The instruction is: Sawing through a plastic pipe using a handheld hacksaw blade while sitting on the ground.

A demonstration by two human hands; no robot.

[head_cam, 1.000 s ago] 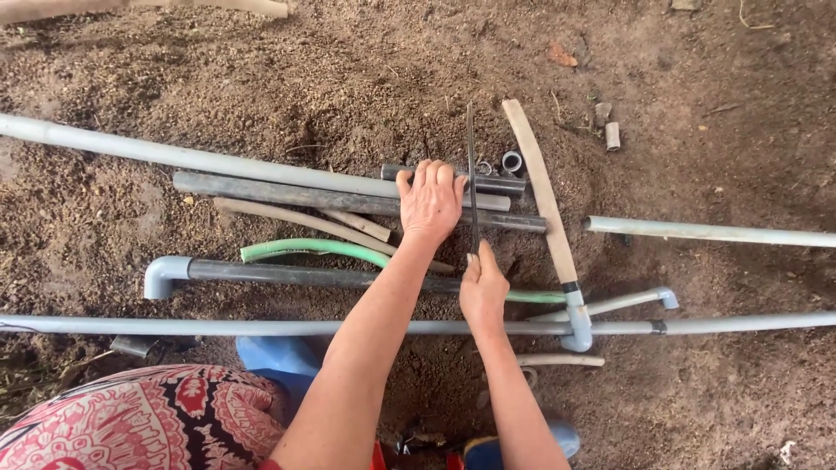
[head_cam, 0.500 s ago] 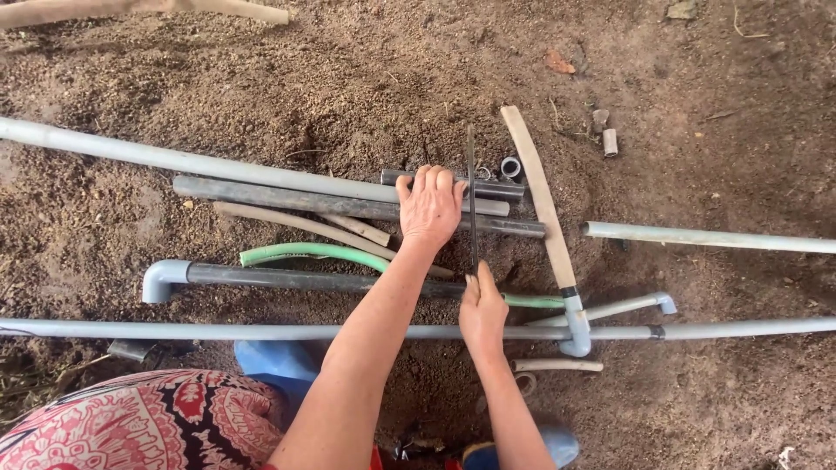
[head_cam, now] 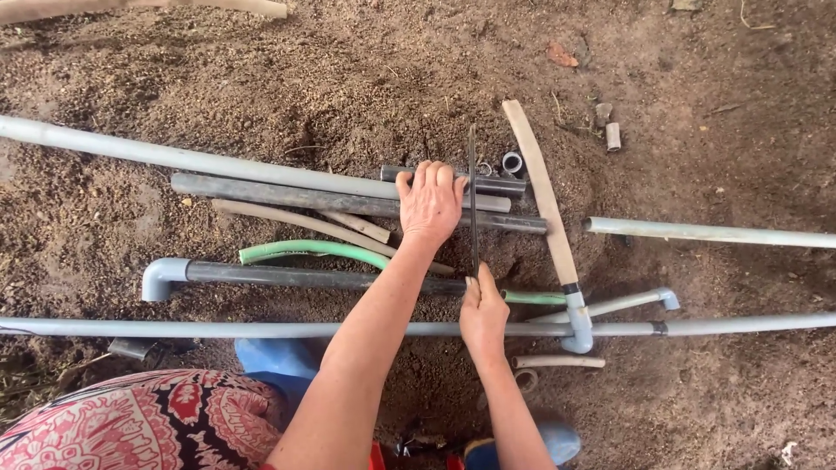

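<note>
Two hands at work over pipes on dirt ground (head_cam: 348, 78). Left hand (head_cam: 429, 202) presses flat, fingers spread, on dark grey pipe (head_cam: 287, 197), pinning it. Right hand (head_cam: 483, 309) grips thin saw blade (head_cam: 473, 200), running toward 12 o'clock across pipe. Since half a second ago, right hand has drawn back toward 6 o'clock: sawing stroke underway. Green hose (head_cam: 305, 251) at 9 o'clock.

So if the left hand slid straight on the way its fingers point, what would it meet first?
Fingers of the left hand point up the picture. Just past them lies the short dark grey pipe they already reach; beyond it, seemingly only bare brown soil.
</note>
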